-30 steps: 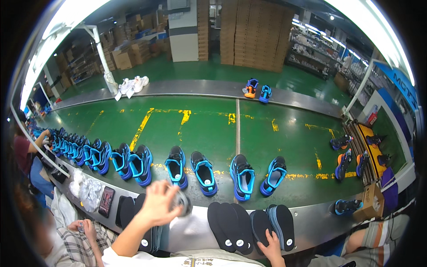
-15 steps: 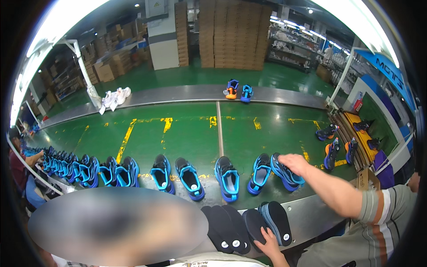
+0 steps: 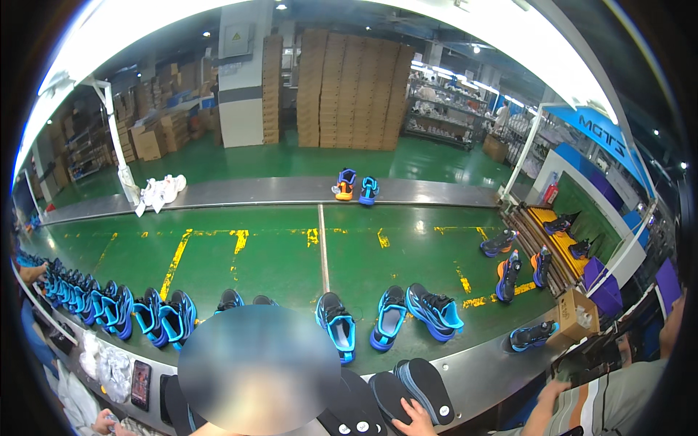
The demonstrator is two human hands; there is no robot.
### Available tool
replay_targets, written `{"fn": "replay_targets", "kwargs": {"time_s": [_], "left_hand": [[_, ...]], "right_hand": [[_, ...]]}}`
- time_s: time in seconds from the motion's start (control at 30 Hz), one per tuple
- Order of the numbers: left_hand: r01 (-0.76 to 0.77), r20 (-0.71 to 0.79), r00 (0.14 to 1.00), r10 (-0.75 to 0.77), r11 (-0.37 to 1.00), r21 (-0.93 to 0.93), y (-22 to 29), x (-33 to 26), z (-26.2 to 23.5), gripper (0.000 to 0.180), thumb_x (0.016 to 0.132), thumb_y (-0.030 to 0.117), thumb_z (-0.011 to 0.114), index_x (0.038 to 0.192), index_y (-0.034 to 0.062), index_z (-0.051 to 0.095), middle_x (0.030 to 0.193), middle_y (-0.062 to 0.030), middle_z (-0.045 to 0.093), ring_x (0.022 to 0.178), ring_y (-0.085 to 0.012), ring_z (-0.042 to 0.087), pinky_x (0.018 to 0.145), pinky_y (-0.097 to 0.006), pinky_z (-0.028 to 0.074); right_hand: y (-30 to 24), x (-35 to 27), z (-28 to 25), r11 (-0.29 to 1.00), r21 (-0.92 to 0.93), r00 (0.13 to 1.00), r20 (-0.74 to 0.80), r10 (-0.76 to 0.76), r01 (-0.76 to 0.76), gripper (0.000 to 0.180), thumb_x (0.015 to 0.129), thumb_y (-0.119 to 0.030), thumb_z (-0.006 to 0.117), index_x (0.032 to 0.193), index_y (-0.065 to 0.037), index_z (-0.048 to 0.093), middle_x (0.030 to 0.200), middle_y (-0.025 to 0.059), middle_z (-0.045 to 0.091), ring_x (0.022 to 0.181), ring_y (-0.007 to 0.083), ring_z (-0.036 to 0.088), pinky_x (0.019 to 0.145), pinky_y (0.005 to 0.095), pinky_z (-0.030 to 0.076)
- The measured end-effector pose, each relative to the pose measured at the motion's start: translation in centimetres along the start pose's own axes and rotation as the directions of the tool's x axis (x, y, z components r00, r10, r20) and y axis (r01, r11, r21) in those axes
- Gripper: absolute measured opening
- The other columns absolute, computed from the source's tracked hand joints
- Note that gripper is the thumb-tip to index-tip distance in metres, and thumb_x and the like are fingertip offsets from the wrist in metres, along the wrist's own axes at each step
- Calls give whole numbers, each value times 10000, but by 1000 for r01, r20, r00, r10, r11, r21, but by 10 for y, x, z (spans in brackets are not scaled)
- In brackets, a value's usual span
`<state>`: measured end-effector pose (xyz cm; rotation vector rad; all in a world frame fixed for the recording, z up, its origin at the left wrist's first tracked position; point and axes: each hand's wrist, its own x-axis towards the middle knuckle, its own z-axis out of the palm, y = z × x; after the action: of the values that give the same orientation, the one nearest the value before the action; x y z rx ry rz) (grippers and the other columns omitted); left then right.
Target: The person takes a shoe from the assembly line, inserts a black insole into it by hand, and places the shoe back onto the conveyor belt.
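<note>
My right hand comes in at the lower edge, its spread fingers resting on a black insole. Beside that insole lies a stack of black insoles with blue-grey edges; more dark insoles lie to the left. My left hand cannot be seen; a blurred patch covers the lower middle. Past the insoles, on the green belt, stand a black-and-blue sneaker, another sneaker with a grey inside, and a third sneaker turned sideways.
A long row of sneakers runs left. The metal ledge holds a phone, plastic bags, a sneaker and a carton. A co-worker's striped sleeve is at right; another person's hand shows lower left.
The view has tilted up and shifted right. The co-worker's arm at right has drawn back from the sideways sneaker. My right hand stays at the insoles. The blurred patch has shrunk, uncovering the phone and bags.
</note>
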<state>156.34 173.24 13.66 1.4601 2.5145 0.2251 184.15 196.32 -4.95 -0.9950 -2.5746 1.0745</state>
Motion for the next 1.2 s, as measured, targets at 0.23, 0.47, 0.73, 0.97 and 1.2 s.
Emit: {"fn": "replay_targets", "kwargs": {"time_s": [0.23,0.47,0.73,0.97,1.2], "left_hand": [[26,-156,988,-12,996,89,4,1,-11,515,769,307,533,1192,34,429,1156,-258,423,989,-429,424,853,-506,339],[143,-303,946,-118,988,61,-2,3,-17,626,688,397,561,1187,46,423,1190,-241,378,1042,-387,364,891,-514,266],[-24,-142,990,22,1000,-15,-52,-4,147,491,722,338,535,1103,31,490,961,-170,543,841,-326,544,768,-422,423],[-43,-249,967,61,996,76,-29,55,94,435,690,454,588,880,62,610,857,-100,551,861,-265,495,910,-565,220],[-107,-350,934,64,989,-104,-20,219,124,730,721,332,640,1315,87,293,1263,-232,311,1117,-389,358,899,-436,338]], "right_hand": [[-5,0,-15,1000,13,1000,13,20,-20,634,731,-265,641,1287,-110,378,1261,271,361,1137,421,373,960,412,322],[-21,3,-39,988,-130,991,101,93,-80,638,729,-310,633,1271,-77,391,1260,273,364,1123,410,399,944,409,344],[-44,31,-59,941,-269,969,-82,-232,203,526,749,-351,591,1120,13,511,1150,282,451,961,430,472,851,437,402],[-33,51,-74,962,-255,950,-265,-163,94,173,788,-121,545,846,26,614,1060,271,526,811,380,520,735,408,433],[-91,133,-81,915,-190,863,-309,-401,357,96,685,-67,626,618,-29,569,984,146,603,715,293,542,656,361,454]]}}
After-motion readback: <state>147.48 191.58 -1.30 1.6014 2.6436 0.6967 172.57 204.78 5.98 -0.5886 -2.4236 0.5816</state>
